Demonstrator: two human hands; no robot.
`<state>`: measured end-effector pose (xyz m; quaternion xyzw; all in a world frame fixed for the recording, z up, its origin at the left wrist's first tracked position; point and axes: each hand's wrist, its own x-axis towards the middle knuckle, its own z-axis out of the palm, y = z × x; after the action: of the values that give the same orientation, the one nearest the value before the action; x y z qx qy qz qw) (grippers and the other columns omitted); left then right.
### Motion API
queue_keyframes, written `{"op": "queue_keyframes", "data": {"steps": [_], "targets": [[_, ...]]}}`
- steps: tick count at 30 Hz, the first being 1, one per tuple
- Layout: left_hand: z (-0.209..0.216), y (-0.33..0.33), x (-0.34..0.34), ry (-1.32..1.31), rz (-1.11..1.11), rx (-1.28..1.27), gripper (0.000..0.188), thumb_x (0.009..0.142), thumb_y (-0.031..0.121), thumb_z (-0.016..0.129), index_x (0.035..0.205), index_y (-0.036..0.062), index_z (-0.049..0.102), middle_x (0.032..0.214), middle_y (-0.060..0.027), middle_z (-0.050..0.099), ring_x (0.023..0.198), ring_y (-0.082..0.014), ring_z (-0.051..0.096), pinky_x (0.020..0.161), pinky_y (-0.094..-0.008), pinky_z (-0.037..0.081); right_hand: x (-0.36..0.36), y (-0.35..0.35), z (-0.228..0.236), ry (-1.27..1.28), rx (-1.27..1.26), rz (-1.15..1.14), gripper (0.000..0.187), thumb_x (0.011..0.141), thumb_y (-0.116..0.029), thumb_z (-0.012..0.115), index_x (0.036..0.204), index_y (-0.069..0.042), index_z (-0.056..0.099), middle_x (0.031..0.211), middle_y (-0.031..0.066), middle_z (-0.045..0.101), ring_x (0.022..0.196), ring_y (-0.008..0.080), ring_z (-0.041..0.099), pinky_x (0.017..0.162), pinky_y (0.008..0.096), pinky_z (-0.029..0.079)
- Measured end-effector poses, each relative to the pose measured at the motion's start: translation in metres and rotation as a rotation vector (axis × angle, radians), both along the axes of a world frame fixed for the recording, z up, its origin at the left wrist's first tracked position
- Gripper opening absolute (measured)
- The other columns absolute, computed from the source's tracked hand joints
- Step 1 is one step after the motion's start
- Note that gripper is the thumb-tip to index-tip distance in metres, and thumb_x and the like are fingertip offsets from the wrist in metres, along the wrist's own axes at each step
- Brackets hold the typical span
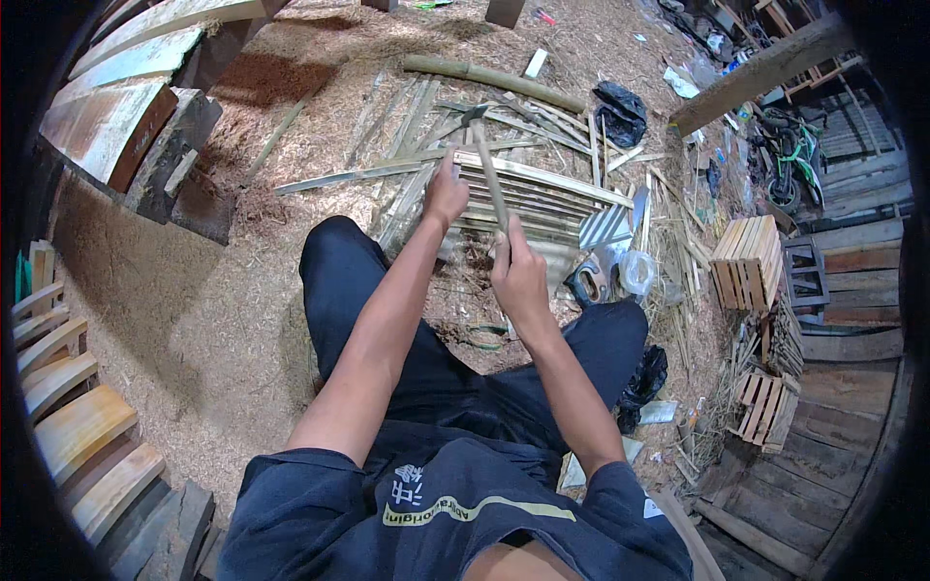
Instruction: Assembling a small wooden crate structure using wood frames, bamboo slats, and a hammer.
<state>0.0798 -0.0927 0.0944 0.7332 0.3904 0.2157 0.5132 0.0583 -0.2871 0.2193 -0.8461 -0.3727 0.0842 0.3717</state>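
My right hand (520,278) is wrapped round the wooden handle of a hammer (491,175), whose dark head points away from me. Beyond my knees lies a row of thin wooden slats (528,205), side by side like a crate panel. At the left end of its far slat (552,177), my left hand (448,197) has its fingers pinched together. Whatever is between those fingertips is too small to make out. A hand saw (588,281) with a dark handle rests right of the slats, beside a clear tape-like roll (636,272).
Loose wood strips (407,121) and a bamboo pole (494,81) lie beyond the slats. A black plastic bag (620,114) sits farther right. Slatted crates (748,263) stand at right, near a wooden post (760,79) and a green bike (801,150). Stacked boards (111,131) flank the left.
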Motion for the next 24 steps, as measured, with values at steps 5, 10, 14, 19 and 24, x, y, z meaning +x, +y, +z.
{"op": "queue_keyframes", "data": {"steps": [5, 10, 14, 19, 24], "targets": [[-0.004, 0.001, -0.001, 0.037, -0.018, 0.000, 0.072, 0.082, 0.010, 0.053, 0.151, 0.0196, 0.035, 0.133, -0.0238, 0.058, 0.121, -0.0423, 0.056, 0.101, -0.0469, 0.044, 0.009, -0.003, 0.000, 0.054, -0.170, -0.013, 0.039, 0.097, -0.011, 0.052, 0.132, 0.007, 0.049, 0.074, 0.0317, 0.063, 0.070, 0.0502, 0.063, 0.058, 0.0544, 0.049], [-0.004, 0.004, 0.000, 0.056, -0.038, 0.021, 0.074, 0.082, 0.012, 0.054, 0.153, 0.0188, 0.032, 0.133, -0.0246, 0.057, 0.120, -0.0424, 0.056, 0.101, -0.0468, 0.045, 0.010, -0.003, -0.003, 0.027, -0.074, 0.011, 0.039, 0.097, -0.012, 0.052, 0.132, 0.005, 0.050, 0.072, 0.0322, 0.062, 0.069, 0.0496, 0.064, 0.058, 0.0545, 0.050], [-0.002, 0.002, 0.001, 0.121, -0.055, -0.016, 0.075, 0.082, 0.010, 0.053, 0.153, 0.0187, 0.031, 0.133, -0.0253, 0.056, 0.118, -0.0434, 0.057, 0.099, -0.0466, 0.046, 0.009, -0.004, -0.005, -0.086, 0.091, 0.004, 0.039, 0.097, -0.013, 0.052, 0.133, 0.003, 0.050, 0.071, 0.0318, 0.062, 0.069, 0.0483, 0.065, 0.058, 0.0548, 0.051], [-0.004, 0.002, -0.001, 0.034, -0.045, 0.019, 0.074, 0.081, 0.007, 0.051, 0.152, 0.0162, 0.033, 0.133, -0.0255, 0.056, 0.117, -0.0434, 0.056, 0.099, -0.0463, 0.046, 0.020, -0.012, -0.012, 0.005, -0.332, -0.016, 0.042, 0.098, -0.017, 0.051, 0.138, -0.002, 0.049, 0.083, 0.0304, 0.066, 0.074, 0.0460, 0.067, 0.064, 0.0518, 0.054], [-0.012, 0.004, 0.004, 0.021, -0.036, 0.050, 0.069, 0.081, 0.007, 0.050, 0.149, 0.0134, 0.038, 0.133, -0.0242, 0.056, 0.120, -0.0421, 0.055, 0.099, -0.0466, 0.046, 0.022, -0.025, -0.037, -0.230, 0.043, 0.054, 0.045, 0.097, -0.017, 0.054, 0.140, -0.003, 0.048, 0.087, 0.0276, 0.066, 0.078, 0.0453, 0.066, 0.066, 0.0510, 0.052]]}}
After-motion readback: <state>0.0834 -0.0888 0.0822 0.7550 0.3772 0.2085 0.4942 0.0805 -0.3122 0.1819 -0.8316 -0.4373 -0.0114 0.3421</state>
